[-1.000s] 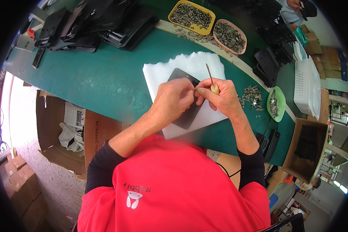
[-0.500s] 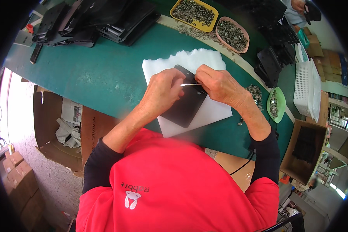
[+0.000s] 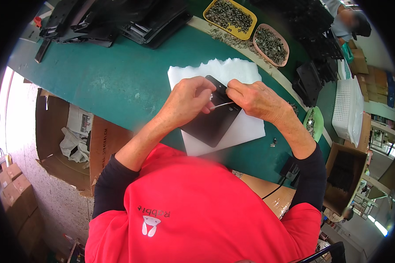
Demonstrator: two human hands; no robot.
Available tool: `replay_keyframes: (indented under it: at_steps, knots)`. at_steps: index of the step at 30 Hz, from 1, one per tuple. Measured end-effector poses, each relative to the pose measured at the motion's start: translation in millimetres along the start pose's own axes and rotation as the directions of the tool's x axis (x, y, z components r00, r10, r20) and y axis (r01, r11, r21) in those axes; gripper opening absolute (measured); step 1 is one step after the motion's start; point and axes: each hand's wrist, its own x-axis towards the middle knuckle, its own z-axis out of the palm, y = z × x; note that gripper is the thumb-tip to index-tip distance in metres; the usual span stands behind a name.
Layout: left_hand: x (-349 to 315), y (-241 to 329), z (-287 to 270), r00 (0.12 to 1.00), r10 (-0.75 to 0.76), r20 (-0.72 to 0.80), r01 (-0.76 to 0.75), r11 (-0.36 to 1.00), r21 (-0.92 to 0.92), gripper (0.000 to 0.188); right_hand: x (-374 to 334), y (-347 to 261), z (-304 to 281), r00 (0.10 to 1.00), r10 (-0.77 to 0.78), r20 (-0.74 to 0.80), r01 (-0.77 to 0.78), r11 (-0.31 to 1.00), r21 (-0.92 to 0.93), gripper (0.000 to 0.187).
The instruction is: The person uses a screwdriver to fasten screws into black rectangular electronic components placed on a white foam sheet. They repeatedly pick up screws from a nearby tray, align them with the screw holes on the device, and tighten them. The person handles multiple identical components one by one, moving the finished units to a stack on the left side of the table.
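A flat dark panel [image 3: 211, 128] lies tilted on a white foam sheet [image 3: 250, 128] on the green bench. Over its upper part, my left hand [image 3: 189, 100] is closed in a pinch, with a small silvery metal part [image 3: 211, 96] at its fingertips. My right hand [image 3: 255, 100] is closed at the panel's right edge and grips a thin metal rod [image 3: 223, 105]. The rod slants across the panel, its pale tip beside my left fingertips. My right fingers hide the other end of the rod, so its kind cannot be told.
A yellow tray [image 3: 253, 27] and a pink tray [image 3: 287, 49] of small metal parts stand at the back; a green bowl [image 3: 319, 127] is at right. Dark panels [image 3: 153, 30] are stacked back left. A white basket [image 3: 346, 103] stands far right. A person [image 3: 344, 22] is at upper right.
The rod has tipped from nearly level to a slant, its tip now lower beside my left fingers. The small silvery part has come into sight there. The whole view has shifted slightly.
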Motion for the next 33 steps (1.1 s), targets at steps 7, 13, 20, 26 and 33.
replay_keyframes:
  at_steps: [7,13,20,26,33]
  knots:
    - [-1.6,3.5,-4.7,1.0,-0.02,0.021,0.02,1.0,-0.016,0.021,7.7,-2.3,-13.2,0.991,-0.039,0.126,0.05,0.995,-0.088,0.008]
    - [-2.1,4.8,-6.8,0.998,-0.052,0.025,0.052,0.998,-0.023,0.025,18.6,-7.0,-15.4,0.972,-0.071,0.223,0.114,0.975,-0.188,0.005]
    - [-3.7,3.6,-4.7,1.0,0.008,0.015,-0.006,0.994,-0.106,0.016,13.3,7.5,-5.9,0.992,-0.12,0.024,0.121,0.993,-0.01,0.011]
    - [-4.3,-1.4,-5.8,0.999,0.022,0.029,-0.02,0.997,-0.078,0.014,22.4,-2.6,-17.5,0.962,-0.089,0.257,0.138,0.974,-0.181,0.008]
    - [-2.1,-10.8,4.1,0.996,0.049,-0.073,-0.06,0.985,-0.16,0.011,31.8,3.0,-17.6,0.91,-0.173,0.377,0.255,0.95,-0.181,0.007]
